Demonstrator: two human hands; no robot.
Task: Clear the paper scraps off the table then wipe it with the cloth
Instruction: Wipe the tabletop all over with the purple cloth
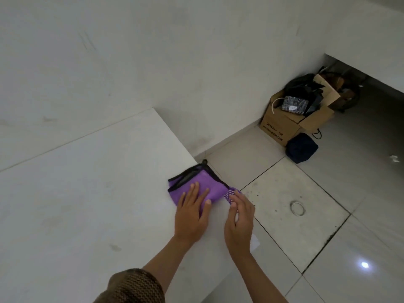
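Observation:
A purple cloth (215, 184) with black trim lies folded at the right edge of the white table (87, 193). My left hand (192, 215) rests flat on it with the fingers spread, pressing it down. My right hand (240, 221) hovers cupped over the table's right edge, fingers together. Its fingertips touch a purple-and-white patterned corner of the cloth (230, 194). The palm faces down, so what it holds is hidden. No paper scraps show on the table top.
The table stands against a white wall (153, 51). On the tiled floor to the right are an open cardboard box (282, 127) full of dark bags, a dark blue bundle (301, 147), a round metal drain ring (297, 208) and a small white scrap (393, 159).

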